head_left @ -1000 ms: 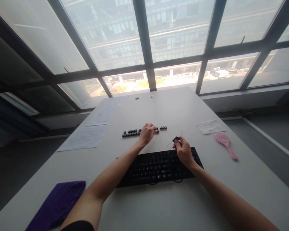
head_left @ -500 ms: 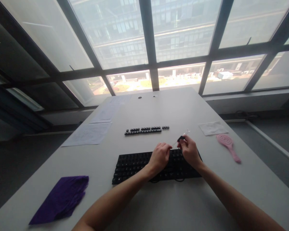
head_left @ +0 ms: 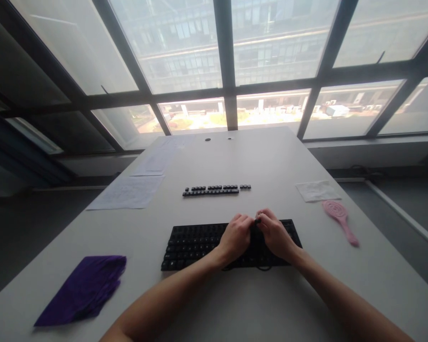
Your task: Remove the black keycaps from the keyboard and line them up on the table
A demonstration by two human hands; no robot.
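A black keyboard (head_left: 192, 242) lies on the white table in front of me. Over its right half my two hands meet, fingertips almost touching. My right hand (head_left: 274, 235) is closed on a small black-handled wire keycap puller (head_left: 257, 221); only a dark bit of it shows between the fingers. My left hand (head_left: 236, 236) is pinched just left of it, above the keys, and what its fingertips hold, if anything, is hidden. Beyond the keyboard, loose black keycaps (head_left: 214, 192) stand in two rows.
A purple cloth (head_left: 82, 289) lies at the near left, with printed sheets (head_left: 128, 192) farther back. To the right are a white tissue (head_left: 317, 191) and a pink hairbrush (head_left: 337, 211). Windows (head_left: 271, 47) rise behind the table's far edge.
My right hand has moved left and down, bringing the keycap puller against my left hand's fingertips. Its wire ends, visible before, are now mostly hidden. The view has shifted slightly.
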